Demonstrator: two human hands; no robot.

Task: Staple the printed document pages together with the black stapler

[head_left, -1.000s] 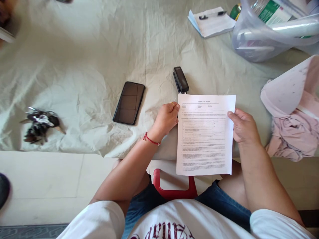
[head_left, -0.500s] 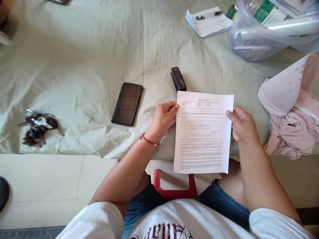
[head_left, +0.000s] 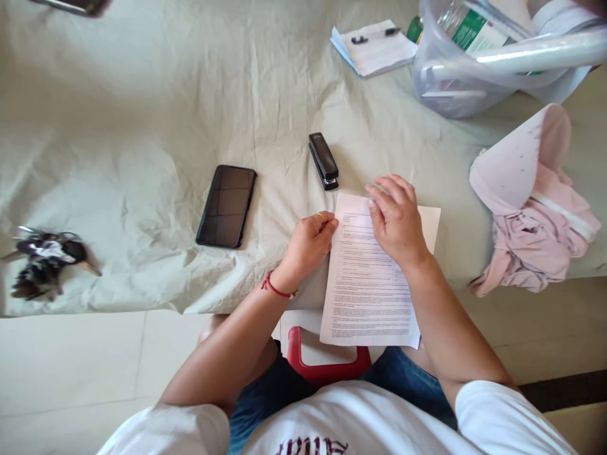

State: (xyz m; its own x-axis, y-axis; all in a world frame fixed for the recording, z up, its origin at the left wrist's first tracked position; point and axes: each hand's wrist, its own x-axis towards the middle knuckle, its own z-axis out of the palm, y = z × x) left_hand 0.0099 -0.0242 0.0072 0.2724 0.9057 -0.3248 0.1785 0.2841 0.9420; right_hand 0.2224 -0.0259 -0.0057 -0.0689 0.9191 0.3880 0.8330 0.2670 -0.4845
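Note:
My left hand (head_left: 313, 243) pinches the left edge of a printed sheet of paper (head_left: 367, 294), near its top corner. The sheet hangs partly over the table's front edge, above my lap. Over its upper part is my right hand (head_left: 396, 218), off the right edge, with fingers apart, bent and slightly blurred. Whether its fingers touch the paper I cannot tell. Just beyond the sheet's top left corner lies a black stapler (head_left: 324, 160). A black phone (head_left: 226, 206) rests face up to the left of my left hand.
A bunch of keys (head_left: 50, 259) lies at the left. At the back right are a notepad (head_left: 379, 57) with a pen on it and a plastic bag (head_left: 455, 95) of goods. Pink cloth with a visor (head_left: 512, 158) lies at the right. A red stool (head_left: 327, 373) shows below.
My right hand has let go of the sheet's right edge and moved left over its top part. My left hand keeps its pinch. The view has shifted slightly.

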